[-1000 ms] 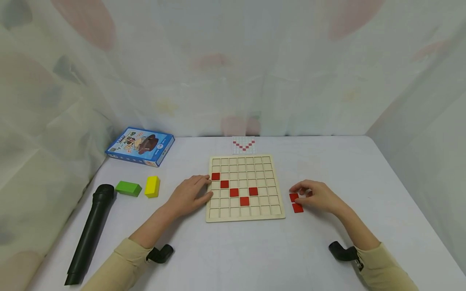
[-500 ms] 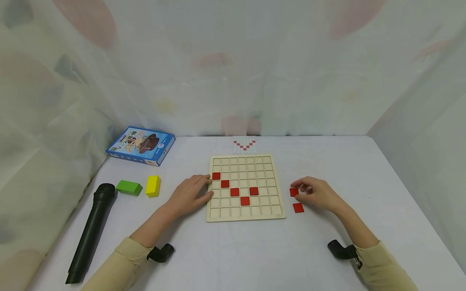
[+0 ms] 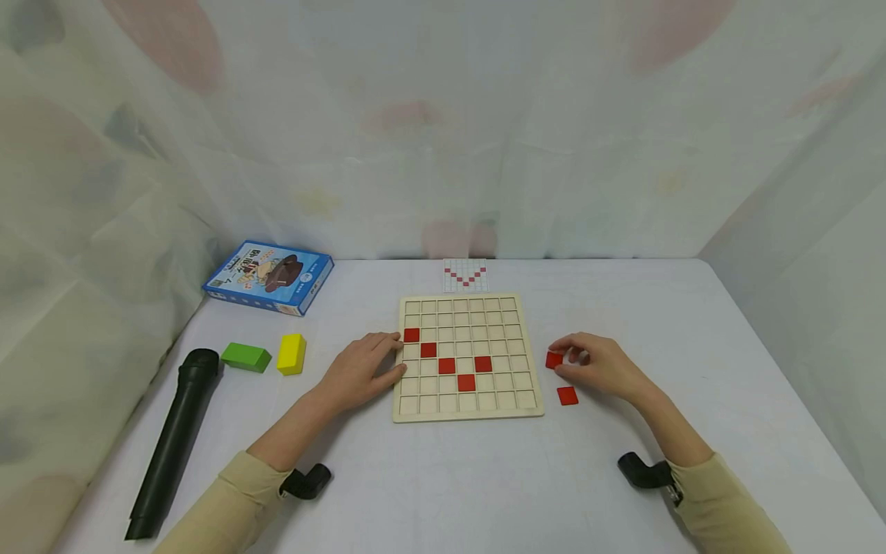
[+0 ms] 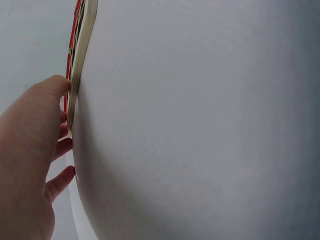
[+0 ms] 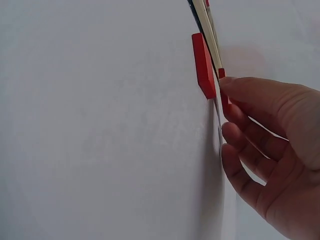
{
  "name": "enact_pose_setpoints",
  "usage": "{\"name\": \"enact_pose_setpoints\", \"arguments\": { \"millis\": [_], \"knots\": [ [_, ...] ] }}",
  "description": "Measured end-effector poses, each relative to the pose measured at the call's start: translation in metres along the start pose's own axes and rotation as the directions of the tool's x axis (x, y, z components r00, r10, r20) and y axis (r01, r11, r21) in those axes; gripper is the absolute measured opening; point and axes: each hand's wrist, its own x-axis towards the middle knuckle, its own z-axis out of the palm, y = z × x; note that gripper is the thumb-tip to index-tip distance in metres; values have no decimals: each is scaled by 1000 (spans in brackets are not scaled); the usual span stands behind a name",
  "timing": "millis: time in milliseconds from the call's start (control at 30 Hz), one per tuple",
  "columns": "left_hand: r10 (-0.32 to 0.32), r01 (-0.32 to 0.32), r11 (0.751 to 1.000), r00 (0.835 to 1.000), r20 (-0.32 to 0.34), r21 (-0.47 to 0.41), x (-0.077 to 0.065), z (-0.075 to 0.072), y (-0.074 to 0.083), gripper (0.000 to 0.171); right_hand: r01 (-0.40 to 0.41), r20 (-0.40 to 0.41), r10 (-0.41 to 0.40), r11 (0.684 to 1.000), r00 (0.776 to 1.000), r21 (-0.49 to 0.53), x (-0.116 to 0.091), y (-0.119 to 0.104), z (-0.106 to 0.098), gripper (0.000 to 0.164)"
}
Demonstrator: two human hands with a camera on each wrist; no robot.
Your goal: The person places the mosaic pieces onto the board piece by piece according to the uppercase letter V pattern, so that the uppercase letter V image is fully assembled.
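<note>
My right hand [image 3: 598,365] pinches a red square tile [image 3: 554,360] between thumb and fingers, right of the wooden grid board [image 3: 467,418]. In the right wrist view the held tile [image 5: 224,106] shows edge-on past the thumb. A second loose red tile [image 3: 567,395] lies on the table just in front of that hand. My left hand [image 3: 360,371] rests at the board's left edge, thumb and fingertips touching the rim, fingers extended. Several red tiles sit in the grid: a slanting line down to a low tile [image 3: 467,382], plus one tile [image 3: 483,364] up and right of it.
Behind the board lies a small card [image 3: 465,275] printed with a red V pattern. To the left are a blue box [image 3: 268,277], a green block [image 3: 246,358], a yellow block [image 3: 291,355] and a long black microphone-shaped object [image 3: 171,446]. A fabric wall [image 3: 443,138] closes off the back.
My right hand has drawn one red tile away from the other, moving it slightly back and left toward the board. My left hand stays at the board's edge.
</note>
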Motion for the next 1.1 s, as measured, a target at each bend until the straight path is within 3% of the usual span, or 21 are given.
{"name": "enact_pose_setpoints", "arguments": {
  "millis": [567, 1100],
  "knots": [
    [-1, 1, 1000, 1000, -3, 4, 1, 1, -1, 38, 54, -1, -54, 997, 999, 54, 31, -24, 20, 30],
    [-3, 3, 1000, 1000, -2, -5, 0, 0, 0, 38, 13, 69, -17, 998, 997, 58, 58, -41, 36, 30]
  ]
}}
